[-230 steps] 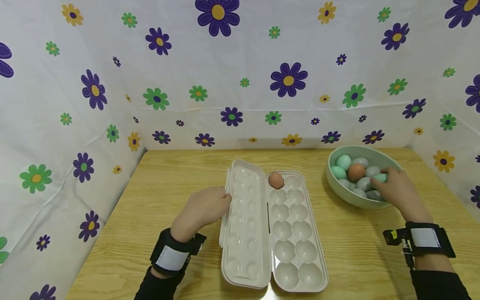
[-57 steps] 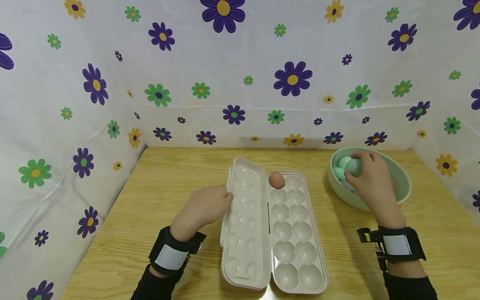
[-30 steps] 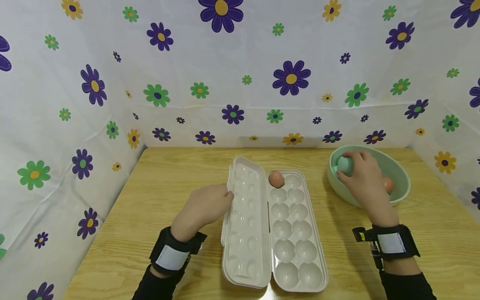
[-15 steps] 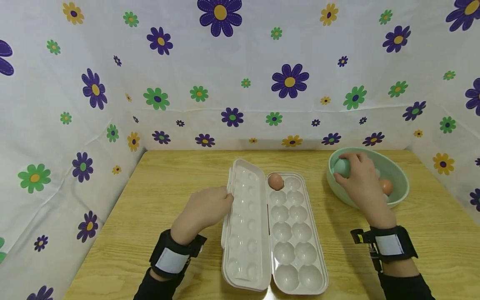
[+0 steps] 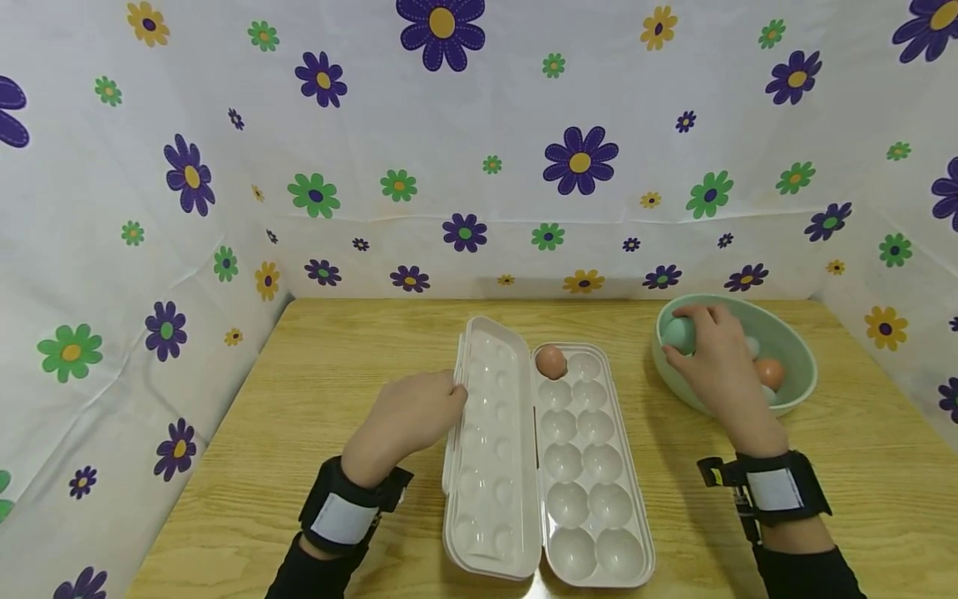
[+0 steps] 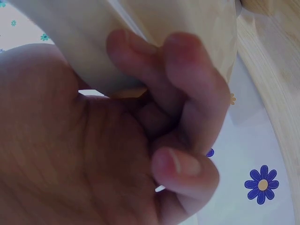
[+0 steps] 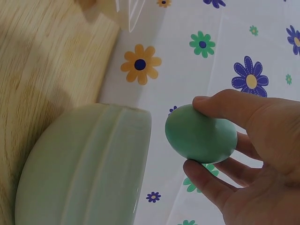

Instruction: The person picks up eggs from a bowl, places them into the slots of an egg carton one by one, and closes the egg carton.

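A green egg [image 7: 201, 133] is pinched between the thumb and fingers of my right hand [image 5: 718, 366], just over the left side of the light green bowl [image 5: 793, 349]. In the right wrist view the egg is apart from the bowl's rim. Inside the bowl an orange-brown egg [image 5: 769, 373] and parts of paler eggs show; my hand hides others. My left hand [image 5: 407, 416] grips the left edge of the opened lid [image 5: 490, 449] of a white egg carton. A brown egg [image 5: 551, 362] sits in the far left cup of the carton's base [image 5: 542, 507].
The bowl stands at the back right of the wooden table [image 5: 337, 341], apart from the carton. A white curtain [image 5: 479, 108] with printed flowers encloses the back and both sides.
My right hand has gone from among the eggs at the bowl's right side to over its left side, taking up the green egg and lately drifting left. My left hand keeps its place on the lid.
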Demonstrator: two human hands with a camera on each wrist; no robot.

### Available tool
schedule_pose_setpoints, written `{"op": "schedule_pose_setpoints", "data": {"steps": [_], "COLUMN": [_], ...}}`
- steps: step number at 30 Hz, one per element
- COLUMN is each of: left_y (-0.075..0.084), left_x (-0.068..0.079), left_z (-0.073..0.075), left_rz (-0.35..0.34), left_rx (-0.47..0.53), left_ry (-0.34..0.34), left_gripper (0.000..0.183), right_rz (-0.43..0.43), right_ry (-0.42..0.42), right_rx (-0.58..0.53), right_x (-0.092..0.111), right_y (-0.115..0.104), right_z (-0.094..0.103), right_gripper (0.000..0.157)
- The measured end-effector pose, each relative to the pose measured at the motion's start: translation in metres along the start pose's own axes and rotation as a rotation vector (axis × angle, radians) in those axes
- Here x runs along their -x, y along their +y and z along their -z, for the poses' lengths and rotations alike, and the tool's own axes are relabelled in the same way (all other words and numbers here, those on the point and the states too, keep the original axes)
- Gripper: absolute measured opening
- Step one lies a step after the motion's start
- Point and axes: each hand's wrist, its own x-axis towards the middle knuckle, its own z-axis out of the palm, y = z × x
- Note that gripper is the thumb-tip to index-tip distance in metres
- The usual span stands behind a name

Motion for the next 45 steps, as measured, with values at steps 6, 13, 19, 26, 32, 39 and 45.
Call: {"op": "schedule_pose_setpoints", "data": {"steps": [6, 13, 19, 26, 32, 39, 45], "left_y": [0.001, 0.001, 0.002, 0.004, 0.004, 0.003, 0.0], "left_x": [0.0, 0.0, 0.0, 0.0, 0.0, 0.001, -0.001], "left_z": [0.0, 0.0, 0.0, 0.0, -0.001, -0.001, -0.003], "left_rz": [0.004, 0.003, -0.004, -0.012, -0.012, -0.015, -0.015], "left_rx": [0.013, 0.001, -0.008, -0.012, -0.013, -0.021, -0.01], "left_ry": [-0.002, -0.001, -0.004, -0.003, -0.001, -0.002, 0.0], "left_gripper": [0.035, 0.035, 0.035, 0.035, 0.035, 0.036, 0.036], "right_rz": [0.008, 0.02, 0.025, 0.018, 0.013, -0.012, 0.016], "right_ry": [0.009, 0.026, 0.028, 0.021, 0.008, -0.02, -0.013], "right_rx": [-0.013, -0.026, -0.025, -0.024, -0.017, -0.008, -0.026], "right_x": [0.0, 0.001, 0.001, 0.001, 0.0, -0.002, -0.002], "right_y": [-0.002, -0.004, -0.004, -0.004, -0.006, -0.01, -0.014], "right_z": [-0.001, -0.002, -0.002, -0.003, -0.004, -0.008, -0.011], "right_gripper": [0.047, 0.046, 0.046, 0.047, 0.048, 0.047, 0.046]}}
